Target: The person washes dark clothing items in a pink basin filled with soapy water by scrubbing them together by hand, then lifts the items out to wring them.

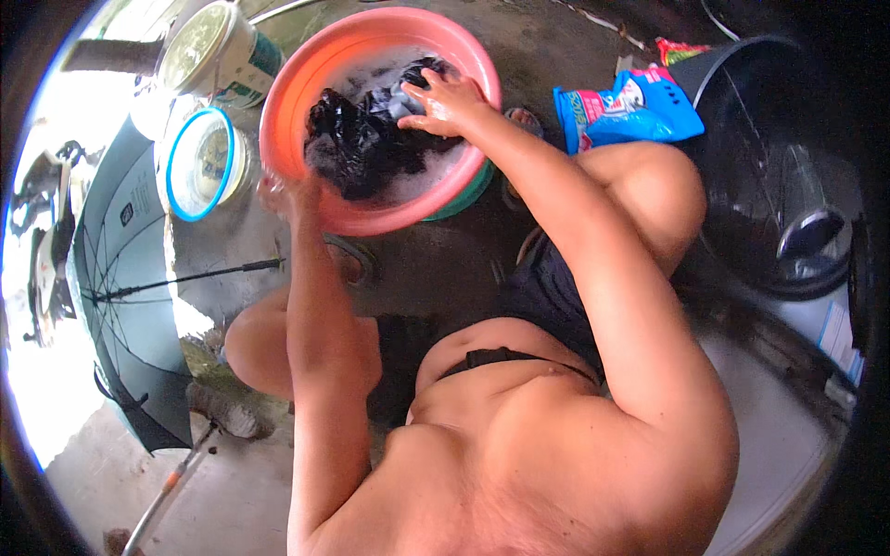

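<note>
A pink plastic basin [379, 221] stands before me, and dark wet cloth [361, 139] lies in its soapy water. A paler grey patch of fabric shows near the cloth's upper right part. Over that part my right hand [448, 104] is spread, wet, with its fingers apart; whether the fingertips press on the fabric is hard to tell. My left hand [281, 194] is blurred at the basin's near left rim, and its grip cannot be made out. Under the basin's right side a green vessel [466, 198] peeks out.
An open umbrella [132, 278] lies on its side at left. Beyond it are a blue-rimmed tub [201, 165] and a large plastic bucket [208, 55]. To the right sit a blue detergent bag [633, 111] and a big black tub [751, 167]. A long-handled brush [229, 410] lies lower left.
</note>
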A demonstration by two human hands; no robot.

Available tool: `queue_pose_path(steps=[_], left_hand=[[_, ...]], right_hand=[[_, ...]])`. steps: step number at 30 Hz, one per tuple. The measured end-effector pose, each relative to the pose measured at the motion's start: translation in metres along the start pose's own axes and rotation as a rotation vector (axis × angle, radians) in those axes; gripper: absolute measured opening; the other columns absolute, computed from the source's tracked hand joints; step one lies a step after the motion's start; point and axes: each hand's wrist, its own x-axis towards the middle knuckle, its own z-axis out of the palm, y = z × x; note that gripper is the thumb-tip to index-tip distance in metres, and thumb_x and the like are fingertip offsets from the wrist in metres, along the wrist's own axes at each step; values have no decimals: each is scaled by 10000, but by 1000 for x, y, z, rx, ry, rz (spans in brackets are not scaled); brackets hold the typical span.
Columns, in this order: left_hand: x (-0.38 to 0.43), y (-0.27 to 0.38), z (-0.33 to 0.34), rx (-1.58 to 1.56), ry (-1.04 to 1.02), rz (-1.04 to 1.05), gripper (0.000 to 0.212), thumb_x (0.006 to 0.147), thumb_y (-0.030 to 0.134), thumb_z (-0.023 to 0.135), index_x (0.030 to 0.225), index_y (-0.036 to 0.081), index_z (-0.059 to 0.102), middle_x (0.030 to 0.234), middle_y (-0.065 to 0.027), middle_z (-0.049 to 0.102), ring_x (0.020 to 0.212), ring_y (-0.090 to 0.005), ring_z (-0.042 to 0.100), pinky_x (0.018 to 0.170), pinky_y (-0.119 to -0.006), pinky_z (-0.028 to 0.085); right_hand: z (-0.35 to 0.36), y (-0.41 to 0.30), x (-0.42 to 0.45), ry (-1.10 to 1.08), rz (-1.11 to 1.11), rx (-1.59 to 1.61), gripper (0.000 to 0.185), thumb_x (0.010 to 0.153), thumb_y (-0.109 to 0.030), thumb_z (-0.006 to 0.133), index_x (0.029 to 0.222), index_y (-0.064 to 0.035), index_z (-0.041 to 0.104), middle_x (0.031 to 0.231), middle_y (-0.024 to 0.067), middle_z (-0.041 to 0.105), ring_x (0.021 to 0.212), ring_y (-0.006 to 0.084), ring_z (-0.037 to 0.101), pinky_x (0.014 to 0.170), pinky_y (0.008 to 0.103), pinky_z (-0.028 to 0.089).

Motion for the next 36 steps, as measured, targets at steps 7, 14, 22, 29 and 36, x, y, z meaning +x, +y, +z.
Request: queue_pose_path(steps=[7,14,22,29,36], left_hand=[[-17,40,-5,-1154,-518,-447,642,727,24,573,1365,37,501,1116,-143,645,951,-316,664,830,-428,574],[-33,20,15,-1287,-481,-436,667,750,-25,549,1408,51,469,1206,-138,627,1038,-298,648,844,-411,568],[-36,5,-6,-1097,-494,-410,717,771,58,594,1464,55,407,1284,-191,616,1060,-327,659,887,-429,560],[-43,52,-35,-179,-361,-121,818,804,320,654,1500,10,357,1385,-286,536,1227,-463,546,1077,-488,427],[-49,107,-16,-277,-289,433,829,855,539,669,1540,190,358,1561,-285,268,1443,-463,266,1162,-562,268]], right_hand=[[33,72,-11,621,368,-303,524,1027,-382,401,1494,-145,383,1507,251,392,1366,397,422,969,598,462],[24,107,-3,802,805,648,479,1013,-421,408,1204,15,457,1118,314,636,987,509,632,902,564,502],[4,70,-72,332,621,367,651,783,-83,704,1351,26,406,1269,312,582,1192,430,590,1029,507,473],[-11,73,-92,227,712,418,722,753,-129,700,1344,84,344,1247,354,570,1210,484,551,1014,530,459],[-6,5,-43,457,28,84,686,853,-580,648,1436,-238,529,1531,250,310,1437,450,279,1181,549,220]])
